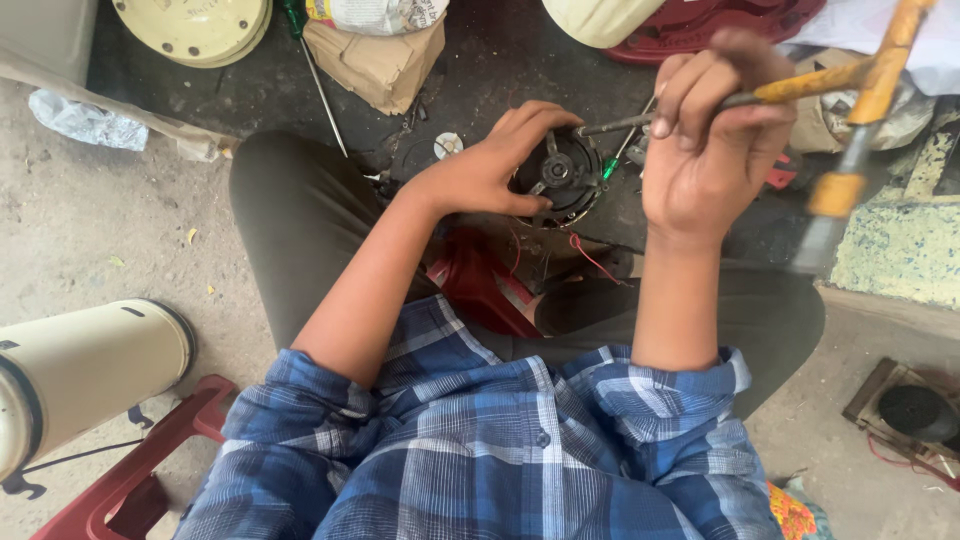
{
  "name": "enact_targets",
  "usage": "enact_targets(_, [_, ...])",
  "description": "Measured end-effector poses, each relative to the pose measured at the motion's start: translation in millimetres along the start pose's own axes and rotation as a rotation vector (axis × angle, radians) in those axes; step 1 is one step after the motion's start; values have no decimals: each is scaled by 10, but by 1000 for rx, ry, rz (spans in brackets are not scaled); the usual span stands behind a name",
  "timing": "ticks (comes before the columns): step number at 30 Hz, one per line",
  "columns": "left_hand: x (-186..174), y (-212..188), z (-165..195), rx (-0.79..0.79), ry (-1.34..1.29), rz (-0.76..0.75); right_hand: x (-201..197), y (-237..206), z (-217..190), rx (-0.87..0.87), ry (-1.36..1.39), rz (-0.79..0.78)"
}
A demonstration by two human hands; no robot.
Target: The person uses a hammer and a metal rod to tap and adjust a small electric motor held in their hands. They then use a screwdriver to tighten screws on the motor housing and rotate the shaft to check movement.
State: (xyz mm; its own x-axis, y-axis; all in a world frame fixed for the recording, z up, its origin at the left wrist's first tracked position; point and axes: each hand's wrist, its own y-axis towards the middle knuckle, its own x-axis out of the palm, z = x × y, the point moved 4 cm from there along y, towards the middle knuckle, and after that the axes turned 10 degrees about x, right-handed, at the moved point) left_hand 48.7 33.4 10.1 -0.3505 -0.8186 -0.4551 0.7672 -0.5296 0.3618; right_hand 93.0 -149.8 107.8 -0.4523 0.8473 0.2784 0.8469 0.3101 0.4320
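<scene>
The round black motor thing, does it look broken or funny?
A bit. The black motor, steadied by the left hand, lies opened on the dark floor, with loose red wires trailing out below it. The right hand holds a yellow-handled screwdriver to its rim. Small parts lie scattered beside it.

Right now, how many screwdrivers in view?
2. One with a yellow handle is gripped in the right hand, its tip at the round black motor that the left hand steadies. A green-handled one lies on the dark floor at top. Clutter may hide more.
</scene>
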Motion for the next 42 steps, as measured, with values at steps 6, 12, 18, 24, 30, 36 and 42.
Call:
enact_targets(6, [57,0,54,17,56,140,145,84,-60,-36,-12,-44])
enact_targets(12, [65,8,104,-39,-1,91,116,38,-93,-31,75,72])
enact_targets(18, [53,29,136,-17,73,90,-45,-84,-89,-134,211,294])
enact_targets(24, [7,29,143,49,151,107,-36,-26,-56,-400,259,-173])
enact_targets(30, [-6,7,139,-3,151,101,-91,-85,62,-350,37,338])
enact_targets(36, [48,21,179,51,136,144,70,45,-16,-374,-142,318])
enact_targets(42, [61,91,145,-30,63,198,35,-6,-93,-148,-64,296])
